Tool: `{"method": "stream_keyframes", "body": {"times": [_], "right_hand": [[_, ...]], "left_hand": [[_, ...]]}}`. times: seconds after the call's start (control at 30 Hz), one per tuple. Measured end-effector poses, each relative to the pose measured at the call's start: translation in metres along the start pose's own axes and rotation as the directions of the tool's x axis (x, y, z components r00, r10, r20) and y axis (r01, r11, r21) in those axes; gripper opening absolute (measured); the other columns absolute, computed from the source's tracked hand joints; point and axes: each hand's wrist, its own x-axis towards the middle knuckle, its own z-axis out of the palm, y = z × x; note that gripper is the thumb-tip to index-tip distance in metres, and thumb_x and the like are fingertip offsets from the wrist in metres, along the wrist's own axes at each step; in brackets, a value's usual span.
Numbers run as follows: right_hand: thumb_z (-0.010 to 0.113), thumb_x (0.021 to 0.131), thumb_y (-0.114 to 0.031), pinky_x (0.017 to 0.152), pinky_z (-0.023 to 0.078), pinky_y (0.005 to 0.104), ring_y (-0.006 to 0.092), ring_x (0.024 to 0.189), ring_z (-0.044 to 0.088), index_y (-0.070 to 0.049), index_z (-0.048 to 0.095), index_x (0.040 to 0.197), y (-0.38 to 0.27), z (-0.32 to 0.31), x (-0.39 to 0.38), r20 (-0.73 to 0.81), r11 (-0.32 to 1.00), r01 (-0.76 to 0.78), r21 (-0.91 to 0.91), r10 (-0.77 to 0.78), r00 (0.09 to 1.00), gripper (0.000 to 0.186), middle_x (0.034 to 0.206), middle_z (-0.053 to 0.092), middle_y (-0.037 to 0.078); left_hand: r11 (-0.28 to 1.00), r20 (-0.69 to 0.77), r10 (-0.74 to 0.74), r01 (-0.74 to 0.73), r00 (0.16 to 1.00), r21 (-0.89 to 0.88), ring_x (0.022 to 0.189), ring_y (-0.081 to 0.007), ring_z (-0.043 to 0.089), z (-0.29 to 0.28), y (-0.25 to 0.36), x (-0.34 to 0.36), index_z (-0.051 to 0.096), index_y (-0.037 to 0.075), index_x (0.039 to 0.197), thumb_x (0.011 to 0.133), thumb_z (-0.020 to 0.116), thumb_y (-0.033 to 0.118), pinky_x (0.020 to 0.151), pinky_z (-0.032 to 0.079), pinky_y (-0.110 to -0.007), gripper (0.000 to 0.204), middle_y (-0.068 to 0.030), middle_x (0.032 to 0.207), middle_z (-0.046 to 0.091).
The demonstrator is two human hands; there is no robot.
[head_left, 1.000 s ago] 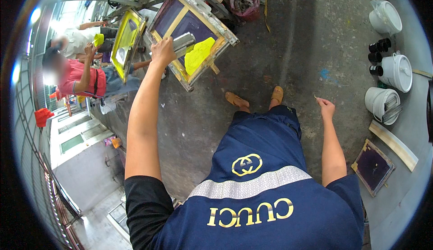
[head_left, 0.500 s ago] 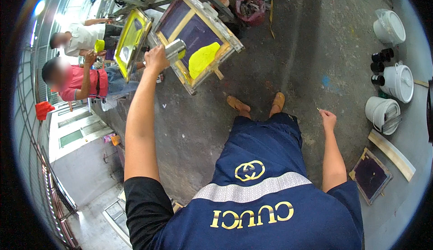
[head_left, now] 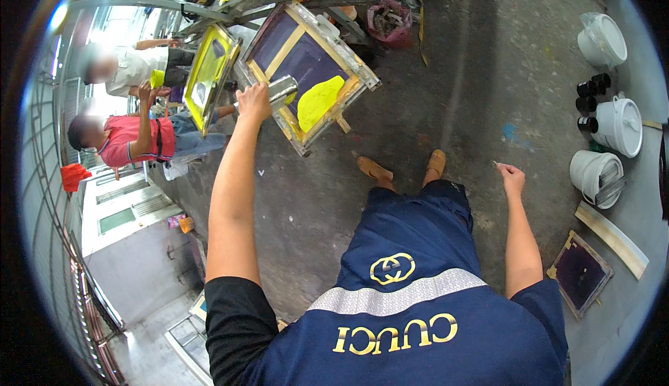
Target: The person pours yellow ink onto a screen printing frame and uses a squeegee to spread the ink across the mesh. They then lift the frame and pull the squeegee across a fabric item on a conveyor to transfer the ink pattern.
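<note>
My left hand, arm stretched out far left, is closed round a silver cylindrical metal cup tipped on its side, with some yellow near its mouth. The cup is at the near edge of a printing screen, a wooden frame with dark purple mesh and a crossbar. A bright yellow patch of what looks like ink spreads over one corner of the mesh. My right hand hangs out to the right over the floor, fingers pinched on a small thin pale piece that is too small to name.
Left of my screen, a co-worker in a red shirt holds a yellow cup beside a yellow screen. Another person in white stands beyond. White buckets, black jars and a dark screen line the right wall.
The whole view has shifted slightly. The yellow patch now looks narrower and more drawn out along the frame. Both my hands keep their hold; the co-worker's head has turned.
</note>
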Motion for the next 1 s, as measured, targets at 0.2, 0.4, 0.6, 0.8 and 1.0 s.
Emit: {"method": "stream_keyframes", "body": {"times": [0.2, 0.4, 0.6, 0.8, 1.0], "right_hand": [[0.081, 0.087, -0.034, 0.079, 0.052, 0.0311, 0.0134, 0.081, 0.069, -0.003, 0.082, 0.1, 0.015, -0.004, -0.012, -0.015, 1.0, -0.012, 0.001, 0.012, 1.0, 0.034, 0.086, 0.078, 0.006], [0.081, 0.087, -0.031, 0.08, 0.053, 0.0305, 0.0134, 0.083, 0.07, -0.001, 0.081, 0.1, 0.021, -0.007, -0.014, -0.018, 0.999, -0.012, 0.033, 0.013, 1.0, 0.032, 0.088, 0.078, 0.006], [0.081, 0.088, -0.026, 0.081, 0.052, 0.0292, 0.013, 0.084, 0.069, 0.001, 0.081, 0.101, 0.017, -0.016, -0.014, -0.038, 0.999, -0.039, 0.022, 0.039, 0.998, 0.029, 0.089, 0.078, 0.007], [0.079, 0.088, -0.029, 0.082, 0.053, 0.0319, 0.0156, 0.085, 0.071, -0.002, 0.082, 0.1, 0.03, -0.029, -0.025, -0.052, 0.997, -0.082, 0.005, 0.082, 0.995, 0.03, 0.089, 0.079, 0.007], [0.079, 0.088, -0.03, 0.084, 0.052, 0.0313, 0.0157, 0.085, 0.071, -0.002, 0.082, 0.099, 0.048, -0.03, -0.024, -0.038, 0.996, -0.073, -0.049, 0.071, 0.997, 0.03, 0.088, 0.078, 0.006]], "left_hand": [[0.996, -0.054, 0.021, -0.026, 0.998, -0.087, 0.108, -0.0332, 0.071, -0.015, 0.019, 0.009, 0.066, 0.01, 0.112, 0.081, 0.068, 0.01, 0.091, 0.049, -0.056, 0.031, -0.0124, 0.111, 0.073], [0.988, -0.074, 0.036, -0.047, 0.997, -0.144, 0.108, -0.0358, 0.071, -0.022, 0.03, 0.024, 0.065, 0.009, 0.112, 0.079, 0.068, 0.008, 0.09, 0.05, -0.056, 0.033, -0.0136, 0.111, 0.071], [0.993, -0.057, 0.03, -0.036, 0.998, -0.108, 0.107, -0.0357, 0.071, -0.007, 0.018, 0.034, 0.065, 0.011, 0.111, 0.079, 0.069, 0.009, 0.09, 0.051, -0.054, 0.032, -0.0121, 0.109, 0.072], [0.997, -0.026, 0.019, -0.021, 0.999, -0.069, 0.107, -0.0339, 0.071, 0.016, 0.002, 0.024, 0.066, 0.011, 0.111, 0.079, 0.07, 0.009, 0.088, 0.051, -0.053, 0.032, -0.0128, 0.105, 0.074], [0.996, 0.013, -0.011, 0.012, 1.0, -0.088, 0.106, -0.0348, 0.071, 0.03, -0.016, 0.004, 0.066, 0.01, 0.11, 0.078, 0.071, 0.01, 0.087, 0.051, -0.053, 0.032, -0.0129, 0.105, 0.074]]}}
